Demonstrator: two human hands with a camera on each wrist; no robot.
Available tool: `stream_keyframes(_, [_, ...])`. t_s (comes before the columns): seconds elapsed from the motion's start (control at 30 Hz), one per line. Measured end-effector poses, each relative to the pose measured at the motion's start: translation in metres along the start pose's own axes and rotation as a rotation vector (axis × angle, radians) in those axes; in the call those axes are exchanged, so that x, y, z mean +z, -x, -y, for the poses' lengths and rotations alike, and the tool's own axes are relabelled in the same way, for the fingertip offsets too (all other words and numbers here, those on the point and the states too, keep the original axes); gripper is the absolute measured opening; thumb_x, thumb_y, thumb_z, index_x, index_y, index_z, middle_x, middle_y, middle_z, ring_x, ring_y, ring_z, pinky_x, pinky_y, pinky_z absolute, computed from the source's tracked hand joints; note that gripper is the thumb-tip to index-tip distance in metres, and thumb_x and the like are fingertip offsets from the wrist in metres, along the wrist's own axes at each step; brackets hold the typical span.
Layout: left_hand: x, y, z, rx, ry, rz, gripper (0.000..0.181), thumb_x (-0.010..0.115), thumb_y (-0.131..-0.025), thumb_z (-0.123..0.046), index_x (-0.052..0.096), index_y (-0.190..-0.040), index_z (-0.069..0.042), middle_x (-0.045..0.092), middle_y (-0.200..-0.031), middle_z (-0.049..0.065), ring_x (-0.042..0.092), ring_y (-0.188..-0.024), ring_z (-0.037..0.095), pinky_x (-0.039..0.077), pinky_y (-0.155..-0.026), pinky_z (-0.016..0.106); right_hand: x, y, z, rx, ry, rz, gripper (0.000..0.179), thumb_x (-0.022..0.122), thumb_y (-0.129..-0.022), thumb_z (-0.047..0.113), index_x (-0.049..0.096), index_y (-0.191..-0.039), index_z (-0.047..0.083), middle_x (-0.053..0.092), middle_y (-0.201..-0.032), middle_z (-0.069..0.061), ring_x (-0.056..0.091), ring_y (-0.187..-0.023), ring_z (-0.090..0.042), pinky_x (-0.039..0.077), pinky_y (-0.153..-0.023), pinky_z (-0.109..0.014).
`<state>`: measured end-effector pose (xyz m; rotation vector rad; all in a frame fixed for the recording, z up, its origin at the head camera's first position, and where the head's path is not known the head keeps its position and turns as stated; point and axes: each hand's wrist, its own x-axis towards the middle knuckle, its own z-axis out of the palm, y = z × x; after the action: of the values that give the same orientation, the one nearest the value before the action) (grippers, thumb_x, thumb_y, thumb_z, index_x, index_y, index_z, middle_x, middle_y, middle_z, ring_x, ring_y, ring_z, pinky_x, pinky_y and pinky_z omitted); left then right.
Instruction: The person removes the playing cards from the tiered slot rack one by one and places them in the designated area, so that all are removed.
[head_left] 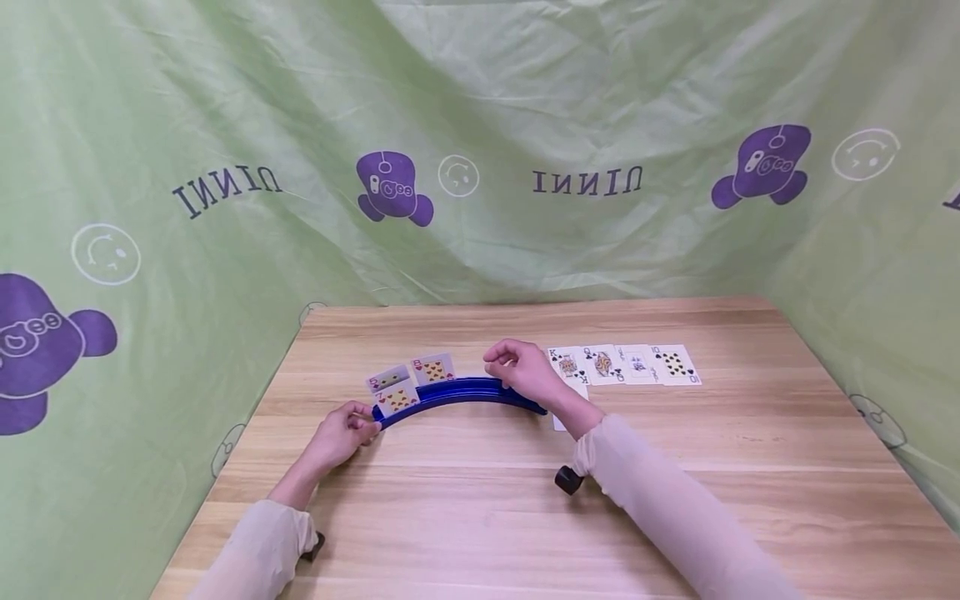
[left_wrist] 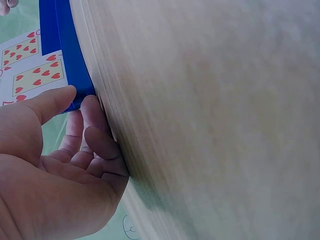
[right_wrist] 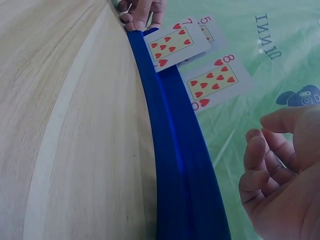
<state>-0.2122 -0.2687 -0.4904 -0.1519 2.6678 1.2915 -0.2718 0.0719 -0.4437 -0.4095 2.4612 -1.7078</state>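
Observation:
A curved blue card holder (head_left: 457, 390) stands on the table. My left hand (head_left: 337, 439) pinches its left end between thumb and fingers. Near that end, the seven of hearts (right_wrist: 175, 44) stands in the front slot, partly covering a five (head_left: 390, 380) in the slot behind. The eight of hearts (head_left: 433, 370) stands in the back slot, farther along the holder. Over the holder's right part hovers my right hand (head_left: 527, 372), its fingers loosely bent with nothing between them; in the right wrist view the hand (right_wrist: 285, 165) is beside the blue rail.
Right of the holder, a row of face-up cards lies on the wooden table (head_left: 750, 467): a king (head_left: 567, 364), a queen (head_left: 602, 365), a jack (head_left: 637, 364) and a ten (head_left: 675, 364). Another card (head_left: 559, 423) is mostly hidden under my right wrist. Green printed cloth (head_left: 480, 267) surrounds the table.

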Motion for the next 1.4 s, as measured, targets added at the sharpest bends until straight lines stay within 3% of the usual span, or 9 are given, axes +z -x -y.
stream_keyframes(0.2, [0.0, 0.0, -0.002, -0.006, -0.021, -0.003, 0.027, 0.067, -0.092, -0.008, 0.056, -0.115, 0.002, 0.069, -0.087, 0.011, 0.058, -0.072, 0.014, 0.046, -0.06, 0.024, 0.007, -0.004, 0.002, -0.021, -0.018, 0.002, 0.018, 0.068, -0.09, 0.011, 0.068, -0.106, 0.002, 0.067, -0.088, -0.007, 0.064, -0.068, -0.028, 0.05, -0.059, -0.026])
stream_keyframes(0.43, [0.0, 0.0, -0.001, -0.007, -0.022, 0.002, 0.027, 0.066, -0.092, -0.008, 0.055, -0.115, 0.003, 0.069, -0.087, 0.011, 0.059, -0.072, 0.015, 0.046, -0.06, 0.024, 0.017, -0.009, 0.003, -0.032, -0.048, 0.019, 0.02, 0.069, -0.09, 0.01, 0.068, -0.106, -0.001, 0.068, -0.09, -0.009, 0.065, -0.078, -0.041, 0.054, -0.063, -0.033])
stream_keyframes(0.73, [0.001, 0.0, -0.001, -0.006, -0.029, 0.009, 0.027, 0.066, -0.092, -0.009, 0.055, -0.115, 0.003, 0.069, -0.088, 0.011, 0.059, -0.073, 0.015, 0.046, -0.061, 0.025, 0.027, -0.013, 0.007, -0.032, -0.059, 0.013, 0.019, 0.07, -0.089, 0.009, 0.069, -0.106, 0.0, 0.069, -0.092, -0.009, 0.064, -0.083, -0.047, 0.057, -0.07, -0.043])
stream_keyframes(1.03, [0.001, -0.001, 0.001, -0.007, -0.024, 0.005, 0.026, 0.065, -0.092, -0.007, 0.055, -0.114, 0.003, 0.07, -0.087, 0.012, 0.06, -0.072, 0.015, 0.047, -0.061, 0.025, 0.032, -0.017, 0.01, -0.046, -0.032, 0.009, 0.015, 0.07, -0.09, 0.011, 0.07, -0.103, 0.003, 0.07, -0.094, -0.01, 0.066, -0.076, -0.038, 0.056, -0.064, -0.033])
stream_keyframes(1.27, [0.001, -0.001, 0.0, -0.001, -0.026, 0.001, 0.026, 0.065, -0.092, -0.006, 0.055, -0.114, 0.004, 0.07, -0.086, 0.012, 0.06, -0.072, 0.015, 0.047, -0.061, 0.024, 0.038, -0.02, 0.011, -0.036, -0.048, 0.008, 0.014, 0.07, -0.09, 0.009, 0.07, -0.103, 0.004, 0.07, -0.097, -0.013, 0.067, -0.085, -0.043, 0.058, -0.071, -0.043])
stream_keyframes(1.4, [0.001, -0.001, -0.001, -0.005, -0.03, 0.0, 0.026, 0.065, -0.092, -0.007, 0.055, -0.114, 0.004, 0.069, -0.086, 0.011, 0.06, -0.071, 0.015, 0.047, -0.061, 0.024, 0.041, -0.023, 0.01, -0.034, -0.037, 0.011, 0.014, 0.07, -0.091, 0.01, 0.07, -0.104, 0.005, 0.071, -0.099, -0.012, 0.068, -0.082, -0.04, 0.058, -0.068, -0.035])
